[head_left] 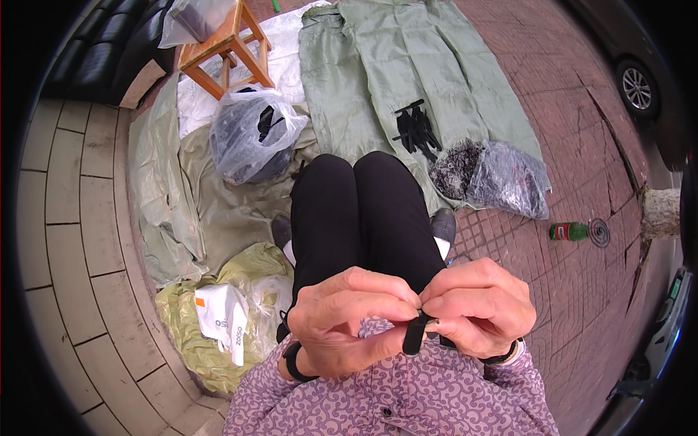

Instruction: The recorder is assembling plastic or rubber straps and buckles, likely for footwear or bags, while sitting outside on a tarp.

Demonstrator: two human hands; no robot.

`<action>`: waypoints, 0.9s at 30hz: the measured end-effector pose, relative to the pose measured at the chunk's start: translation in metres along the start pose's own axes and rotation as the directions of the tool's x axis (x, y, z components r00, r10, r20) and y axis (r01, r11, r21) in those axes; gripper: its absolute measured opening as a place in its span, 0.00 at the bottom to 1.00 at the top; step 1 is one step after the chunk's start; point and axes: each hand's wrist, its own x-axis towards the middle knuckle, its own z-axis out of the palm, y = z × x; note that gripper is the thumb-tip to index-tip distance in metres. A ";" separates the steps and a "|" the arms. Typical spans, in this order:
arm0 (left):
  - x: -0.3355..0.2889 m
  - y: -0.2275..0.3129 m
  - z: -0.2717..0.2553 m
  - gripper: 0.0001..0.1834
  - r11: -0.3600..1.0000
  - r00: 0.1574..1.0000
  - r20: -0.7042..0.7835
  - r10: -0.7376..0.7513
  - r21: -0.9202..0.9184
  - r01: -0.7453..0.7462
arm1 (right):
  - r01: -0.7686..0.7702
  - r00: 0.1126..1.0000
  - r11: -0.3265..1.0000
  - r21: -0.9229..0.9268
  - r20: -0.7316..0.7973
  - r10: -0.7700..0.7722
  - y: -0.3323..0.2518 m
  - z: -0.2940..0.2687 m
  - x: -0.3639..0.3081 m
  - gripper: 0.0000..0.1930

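Pinching small black strip [415,333]; left hand [349,320] grip closed on it | right hand [480,307] grip closed on its end

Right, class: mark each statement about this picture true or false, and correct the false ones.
1. Both hands pinch one small black piece. True: the left hand and right hand meet on the small black piece.
2. The wooden stool lies tipped over. False: the wooden stool stands upright.
3. A green bottle lies on the brick paving. True: the green bottle lies on its side.
4. The loose black pieces on the green sheet are white. False: the loose pieces are black.
5. The clear bag by the stool is empty. False: the clear bag holds dark items.
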 end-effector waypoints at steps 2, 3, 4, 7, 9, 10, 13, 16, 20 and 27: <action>-0.002 -0.003 0.000 0.15 0.991 0.998 0.002 -0.062 -0.115 0.062 | -0.005 1.000 1.000 0.014 0.003 0.005 0.001 0.001 0.000 0.11; -0.003 -0.004 0.001 0.15 0.991 0.998 0.002 -0.063 -0.115 0.063 | -0.006 1.000 1.000 0.014 0.003 0.006 0.001 0.002 0.000 0.11; -0.003 -0.005 0.001 0.16 0.977 0.993 -0.002 -0.117 -0.177 0.115 | -0.021 1.000 1.000 0.017 -0.020 0.021 0.001 0.002 0.000 0.11; -0.004 -0.008 0.004 0.17 0.944 0.983 -0.010 -0.181 -0.284 0.171 | -0.012 0.998 1.000 0.012 -0.062 0.013 0.005 0.004 0.000 0.11; -0.005 -0.008 0.005 0.18 0.928 0.981 -0.019 -0.192 -0.327 0.176 | 0.011 0.997 1.000 0.005 -0.081 -0.010 0.006 0.005 0.001 0.10; -0.006 -0.008 0.006 0.19 0.925 0.976 -0.034 -0.213 -0.330 0.190 | 0.002 0.996 1.000 -0.011 -0.090 -0.003 0.005 0.006 0.002 0.10; -0.005 -0.005 0.008 0.19 0.921 0.967 -0.066 -0.248 -0.325 0.214 | -0.008 0.995 0.999 -0.049 -0.098 0.004 0.007 0.007 0.004 0.10; -0.002 -0.005 0.010 0.18 0.932 0.964 -0.086 -0.250 -0.291 0.216 | -0.014 0.993 0.997 -0.081 -0.116 0.004 0.008 0.009 0.004 0.10; 0.003 -0.004 0.009 0.15 0.941 0.970 -0.072 -0.231 -0.271 0.204 | -0.042 0.986 0.998 -0.052 -0.165 0.033 0.010 0.013 0.002 0.10; 0.018 0.005 0.008 0.04 0.933 0.936 -0.108 -0.334 -0.180 0.312 | -0.069 0.986 0.997 -0.042 -0.153 0.062 0.011 0.016 0.002 0.11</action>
